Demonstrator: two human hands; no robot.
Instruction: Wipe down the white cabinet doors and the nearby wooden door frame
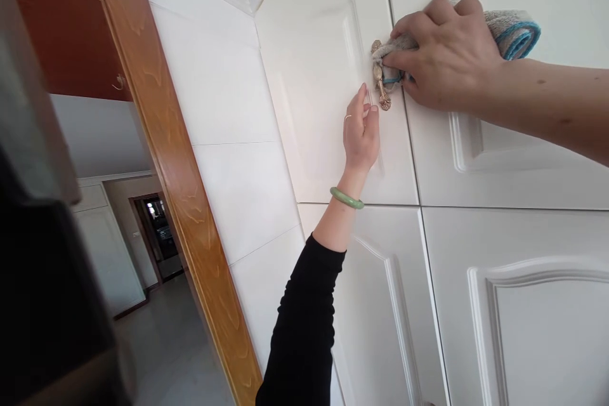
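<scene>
My right hand (450, 54) grips a folded grey cloth with blue edging (518, 32). A part of the cloth is tucked behind an ornate gold-coloured handle (382, 85) on the upper left cabinet door (318, 95). Thumb and fingers press the cloth close against the handle. Just below and left of it, my left hand (361, 133) is raised with its fingers loosely bent and apart, holding nothing. That wrist wears a green bangle (347, 198), and a thin ring sits on one finger.
More white panelled doors, including the lower right door (556, 330), adjoin with narrow gaps. A white wall (228, 101) meets the cabinet at the left. Beyond stands a wooden door frame (181, 203) opening onto another room. Something dark and blurred (42, 279) fills the near left edge.
</scene>
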